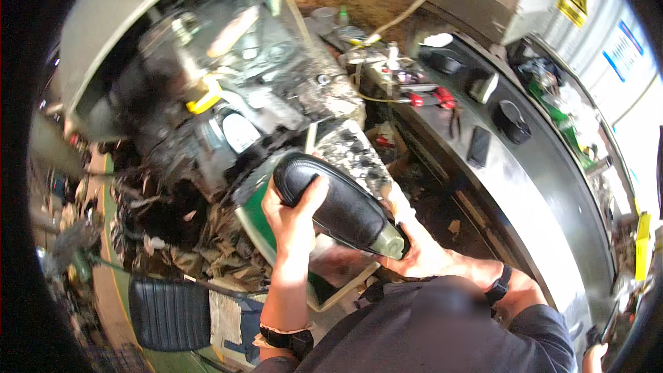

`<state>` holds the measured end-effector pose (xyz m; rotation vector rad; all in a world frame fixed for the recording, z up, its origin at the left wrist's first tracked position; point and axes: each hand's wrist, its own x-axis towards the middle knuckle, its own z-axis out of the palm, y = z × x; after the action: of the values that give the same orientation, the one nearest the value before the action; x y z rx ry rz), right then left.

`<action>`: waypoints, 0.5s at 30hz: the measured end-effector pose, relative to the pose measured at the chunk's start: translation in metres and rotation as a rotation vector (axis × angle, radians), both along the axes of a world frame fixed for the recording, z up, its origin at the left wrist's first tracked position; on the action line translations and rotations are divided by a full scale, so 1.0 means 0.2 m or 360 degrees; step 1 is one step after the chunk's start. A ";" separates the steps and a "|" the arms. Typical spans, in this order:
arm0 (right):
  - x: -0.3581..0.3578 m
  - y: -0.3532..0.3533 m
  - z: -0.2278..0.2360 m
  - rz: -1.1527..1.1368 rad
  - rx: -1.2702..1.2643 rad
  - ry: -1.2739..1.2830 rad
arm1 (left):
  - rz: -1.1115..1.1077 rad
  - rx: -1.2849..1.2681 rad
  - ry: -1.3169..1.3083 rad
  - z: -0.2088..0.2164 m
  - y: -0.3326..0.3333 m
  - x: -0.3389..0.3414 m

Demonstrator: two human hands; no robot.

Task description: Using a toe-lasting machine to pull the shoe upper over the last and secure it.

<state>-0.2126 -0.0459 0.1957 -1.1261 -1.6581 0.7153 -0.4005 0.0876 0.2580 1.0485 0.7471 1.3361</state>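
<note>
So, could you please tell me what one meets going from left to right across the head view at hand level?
Black ribbed seat cushion → left hand → black padded seat held in both hands → right hand → long metal workbench → yellow object at the far right.

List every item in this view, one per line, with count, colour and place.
padded seat: one, black with a pale green end, held at centre
engine: one, dark and greasy, upper left
yellow cap: one, on the engine
ribbed cushion: one, black, lower left
workbench: one, grey metal, right
red-handled pliers: one pair, on the bench's far end
round knobs: a few, black, on the bench
warning sign: one, yellow, upper right
left hand: gripping the seat's black end
right hand: under the seat's green end
</note>
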 end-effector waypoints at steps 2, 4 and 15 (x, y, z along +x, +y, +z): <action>0.14 -0.12 -0.07 -0.0128 0.0051 0.0061 | -0.0186 0.0086 0.0081 -0.01 -0.04 0.20; 0.27 -0.25 -0.14 -0.0283 0.0266 0.0129 | -0.0276 -0.0016 -0.0057 -0.03 -0.10 0.42; 1.30 -1.13 -0.47 -0.1834 -0.0386 0.2225 | -0.1516 -0.1046 0.0472 -0.73 -0.54 1.68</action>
<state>0.0468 -0.2719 0.1023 -1.0603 0.2991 0.6182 -0.0652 -0.0204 0.1119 0.8708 0.6865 0.0940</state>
